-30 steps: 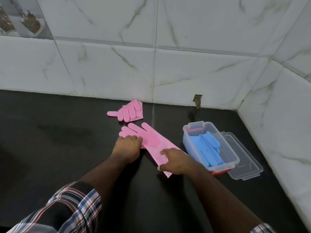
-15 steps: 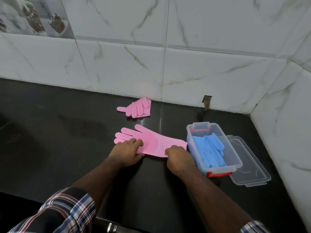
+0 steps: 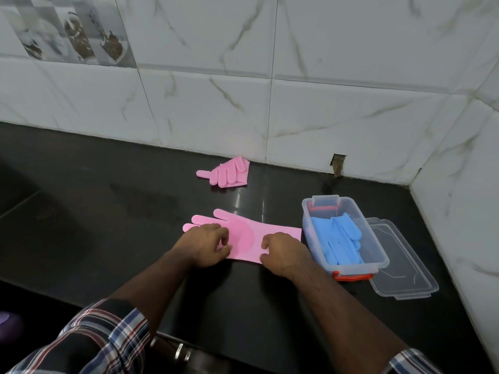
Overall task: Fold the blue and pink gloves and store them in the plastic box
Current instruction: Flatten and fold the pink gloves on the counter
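Black surface, white marble-look tile wall behind & to the right. Pink glove lies flat across the surface, fingers pointing left, cuff end just beside the plastic box. Left hand w/ curled fingers on the glove's finger end; right hand grips the near edge toward the cuff. 2nd pink glove, folded, sits near the wall, well apart from the first. Box is open, blue gloves inside, red latch at its near end. Clear lid lies touching the box on its right. Plaid sleeves at bottom of frame.
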